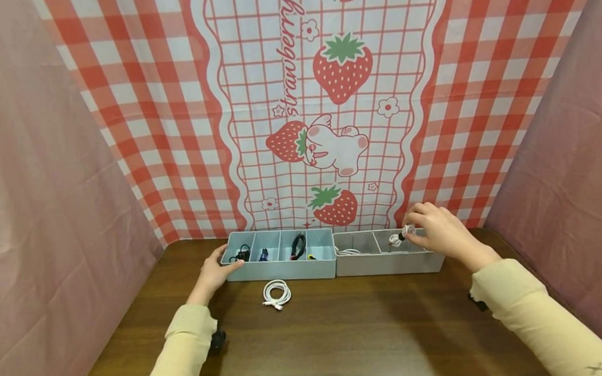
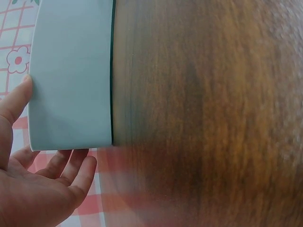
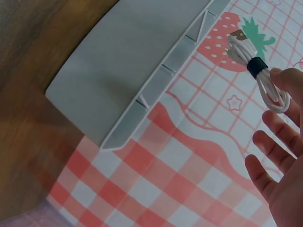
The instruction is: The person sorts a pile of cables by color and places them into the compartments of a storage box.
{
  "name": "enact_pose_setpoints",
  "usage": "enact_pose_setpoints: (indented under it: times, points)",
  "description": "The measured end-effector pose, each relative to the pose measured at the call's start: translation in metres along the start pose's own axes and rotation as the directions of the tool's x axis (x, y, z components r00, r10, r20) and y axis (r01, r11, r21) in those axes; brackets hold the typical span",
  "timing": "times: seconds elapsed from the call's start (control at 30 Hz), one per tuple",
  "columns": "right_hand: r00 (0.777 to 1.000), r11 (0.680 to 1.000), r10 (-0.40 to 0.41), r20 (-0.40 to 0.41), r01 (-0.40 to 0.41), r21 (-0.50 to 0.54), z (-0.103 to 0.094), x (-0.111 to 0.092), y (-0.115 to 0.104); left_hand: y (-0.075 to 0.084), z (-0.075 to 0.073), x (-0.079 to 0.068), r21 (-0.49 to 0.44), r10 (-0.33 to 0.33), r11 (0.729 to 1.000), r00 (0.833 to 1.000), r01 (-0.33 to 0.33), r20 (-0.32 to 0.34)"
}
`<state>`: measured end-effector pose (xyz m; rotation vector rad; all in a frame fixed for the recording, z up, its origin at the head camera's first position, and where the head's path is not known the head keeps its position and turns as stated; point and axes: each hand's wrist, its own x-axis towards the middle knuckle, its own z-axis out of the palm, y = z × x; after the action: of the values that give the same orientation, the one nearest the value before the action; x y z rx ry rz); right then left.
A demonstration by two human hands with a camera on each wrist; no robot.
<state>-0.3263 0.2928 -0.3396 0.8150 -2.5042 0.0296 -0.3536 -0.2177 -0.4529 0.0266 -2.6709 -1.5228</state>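
Observation:
My right hand pinches a bundled white cable with a dark strap around its middle, above the right part of the grey divided box. A metal plug end shows at the bundle's tip in the right wrist view. My left hand holds the left end of the light blue divided box, thumb at the front rim and fingers around the end wall. Several small cables lie in the blue box, including a black coiled cable. A white cable lies in the grey box's left compartment.
A coiled white cable lies on the wooden table in front of the blue box. The two boxes stand end to end along the back. Behind them hangs a red-and-white strawberry cloth, with pink curtains at both sides.

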Motion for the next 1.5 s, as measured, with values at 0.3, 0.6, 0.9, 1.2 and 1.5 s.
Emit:
enact_pose_setpoints:
  times: [0.3,0.6,0.9,1.2,1.5]
  points:
    - [1.0,1.0,0.012,-0.024,-0.012,0.001,0.014,-0.005,0.008,0.0,0.0,-0.001,-0.001,-0.011,1.0,1.0,0.011,0.01]
    - [0.993,0.994,0.108,0.055,-0.108,0.007,0.024,-0.013,0.011,0.001,0.0,-0.002,0.003,-0.008,1.0,1.0,0.008,0.007]
    - [0.984,0.986,0.164,0.07,-0.166,0.016,0.033,-0.021,0.015,0.0,0.0,-0.002,0.005,-0.012,1.0,1.0,0.012,0.006]
    - [0.979,0.979,0.2,0.047,-0.201,0.023,0.043,-0.028,0.019,0.001,-0.001,-0.001,-0.001,-0.01,1.0,1.0,0.01,0.006]
    - [0.964,0.963,0.255,0.068,-0.26,0.067,0.053,-0.04,0.023,0.0,0.0,-0.001,0.009,-0.011,1.0,1.0,0.011,0.0]
